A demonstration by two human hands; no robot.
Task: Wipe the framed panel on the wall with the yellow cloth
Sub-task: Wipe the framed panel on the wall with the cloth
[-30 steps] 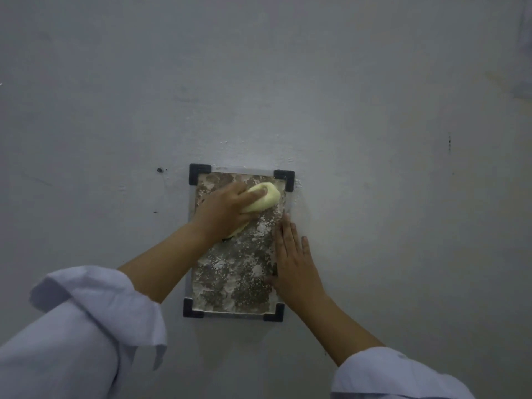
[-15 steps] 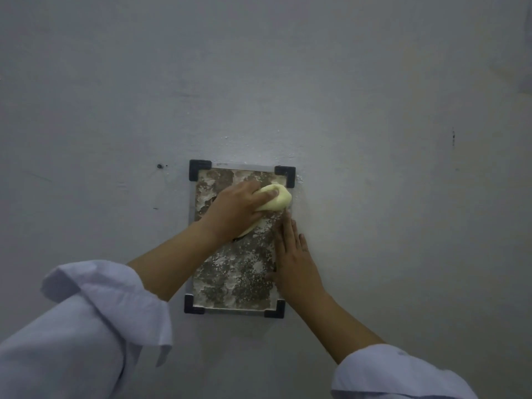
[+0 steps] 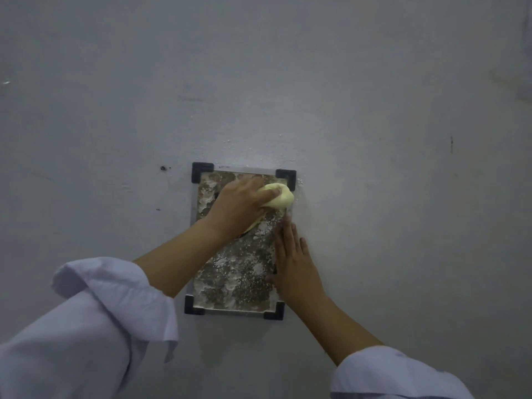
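Left hand [image 3: 240, 207] grips yellow cloth [image 3: 278, 198], now shifted into framed panel [image 3: 239, 280]'s top-right corner. Right hand [image 3: 293, 263] flat, fingers together, on panel's right edge. Lower panel looks speckled, probably unwiped.

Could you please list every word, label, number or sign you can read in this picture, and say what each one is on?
None can be read.
Framed panel: only mottled brown and white blotches, no lettering.
Top edge of the frame: a faint dark smudge by the upper left corner bracket, too small and blurred to tell whether it is text.
Yellow cloth, wall and white sleeves: no print shows.
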